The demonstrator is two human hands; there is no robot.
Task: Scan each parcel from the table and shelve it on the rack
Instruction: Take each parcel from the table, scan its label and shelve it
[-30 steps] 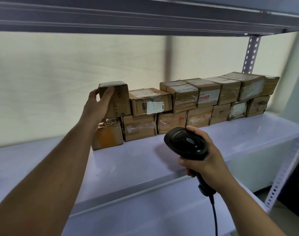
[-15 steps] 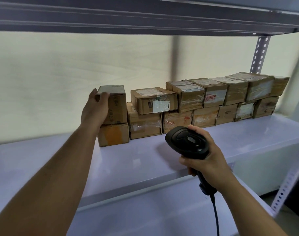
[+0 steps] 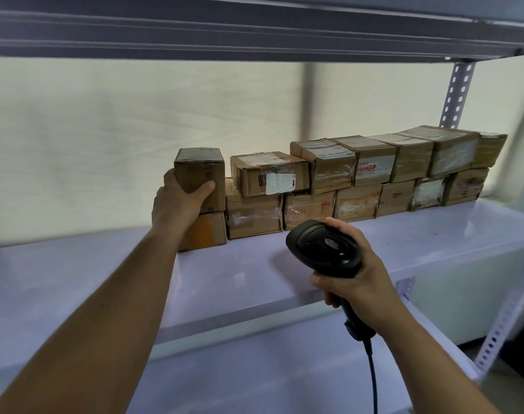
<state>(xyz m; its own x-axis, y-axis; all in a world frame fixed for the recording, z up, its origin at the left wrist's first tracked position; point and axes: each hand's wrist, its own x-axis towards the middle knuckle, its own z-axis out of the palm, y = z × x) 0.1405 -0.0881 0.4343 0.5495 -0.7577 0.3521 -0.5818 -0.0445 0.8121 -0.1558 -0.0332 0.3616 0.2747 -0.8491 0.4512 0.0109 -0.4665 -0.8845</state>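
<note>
While the left hand point(image 3: 180, 201) grips the parcel point(image 3: 204, 171), thumb curled across its front face and fingers wrapped round its left side, that parcel stands on end on top of the orange-stained box point(image 3: 208, 231), at the left end of the two-tier row on the rack shelf point(image 3: 105, 279). By my reading the shelving step is close to done, and the release is where it can go wrong. The parcel is tall and narrow with nothing propping its left side, so if the hand lets go before it sits square it may tip that way and fall onto the shelf. A shove too far right would knock the labelled carton point(image 3: 269, 174), which lies just beside the parcel and slightly askew; whether the two touch I cannot tell. Further right of the parcel, the other stacked cartons point(image 3: 404, 165) run along the back of the shelf. Right of the parcel and nearer the camera, the right hand point(image 3: 359, 282) holds the scanner point(image 3: 323, 249), fingers wrapped round its handle, and the cable point(image 3: 372, 375) hangs below, where it could catch on the shelf's front lip. Far right of the parcel stands the perforated upright point(image 3: 456, 94), and above the parcel the upper shelf beam point(image 3: 254, 28) limits how high it can be lifted
</note>
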